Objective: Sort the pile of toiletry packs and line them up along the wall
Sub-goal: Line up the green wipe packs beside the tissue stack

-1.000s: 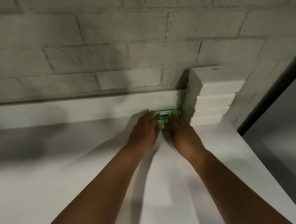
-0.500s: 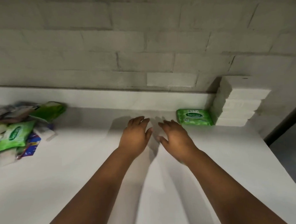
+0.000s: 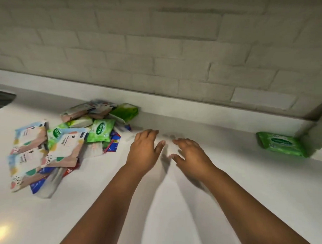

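Both hands empty above the white counter (image 3: pixel 177 203), palms down, fingers loosely spread and holding nothing. Left hand (image 3: pixel 144 153) nearest the pile of toiletry packs (image 3: pixel 66 143), its fingertips just right of the pile's red-and-blue packs, not touching them. Right hand (image 3: pixel 191 154) beside the left, thumbs near but apart. Pile heaped at left against the low ledge below the white brick wall (image 3: pixel 153 40): pastel patterned packs in front, green Sanicare packs in the middle and at the back. 1 green wipes pack (image 3: pixel 280 144) lying alone at far right by the ledge, well apart from the right hand's fingers. Dark object (image 3: pixel 0 99) at left edge, unclear.
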Available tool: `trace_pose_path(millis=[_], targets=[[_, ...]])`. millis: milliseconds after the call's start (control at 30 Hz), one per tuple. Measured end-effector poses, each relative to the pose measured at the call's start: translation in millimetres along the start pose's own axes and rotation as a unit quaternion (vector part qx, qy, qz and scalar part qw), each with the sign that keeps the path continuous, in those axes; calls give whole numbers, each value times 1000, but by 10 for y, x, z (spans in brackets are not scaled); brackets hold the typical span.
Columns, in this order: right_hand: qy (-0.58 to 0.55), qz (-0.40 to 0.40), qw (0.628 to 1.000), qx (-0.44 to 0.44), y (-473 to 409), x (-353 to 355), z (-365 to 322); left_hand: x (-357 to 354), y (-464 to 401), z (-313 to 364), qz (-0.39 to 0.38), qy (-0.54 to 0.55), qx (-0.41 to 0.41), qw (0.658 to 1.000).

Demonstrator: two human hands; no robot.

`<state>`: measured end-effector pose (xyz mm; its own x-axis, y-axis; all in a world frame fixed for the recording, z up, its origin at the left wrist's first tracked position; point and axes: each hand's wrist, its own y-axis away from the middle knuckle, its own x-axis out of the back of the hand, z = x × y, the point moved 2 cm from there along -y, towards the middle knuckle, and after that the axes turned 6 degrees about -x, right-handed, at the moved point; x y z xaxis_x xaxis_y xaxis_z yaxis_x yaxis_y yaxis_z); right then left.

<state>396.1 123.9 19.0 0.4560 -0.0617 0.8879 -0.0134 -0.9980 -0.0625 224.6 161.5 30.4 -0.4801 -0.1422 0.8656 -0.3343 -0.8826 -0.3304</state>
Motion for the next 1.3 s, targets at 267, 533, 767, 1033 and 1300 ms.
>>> trace_pose_path(millis=[267, 533, 767, 1033, 1300], targets=[[-125, -44, 991, -24, -440, -625, -1046, 476, -40, -1266, 0, -7, 61, 998], [-195, -40, 975, -103, -872, -1101, -1693, 743, -186, -2108, -4, -96, 121, 988], [-153, -28, 978, -140, -1233, -1295, -1921, 681, -332, -2430, -56, -188, 118, 973], [-84, -20, 981, -171, -1445, -1438, -2061, 560, -306, -2530, -35, -176, 113, 977], [-177, 32, 970, -165, -1469, -1422, -2163, 569, -249, -2549, -18, -154, 115, 981]])
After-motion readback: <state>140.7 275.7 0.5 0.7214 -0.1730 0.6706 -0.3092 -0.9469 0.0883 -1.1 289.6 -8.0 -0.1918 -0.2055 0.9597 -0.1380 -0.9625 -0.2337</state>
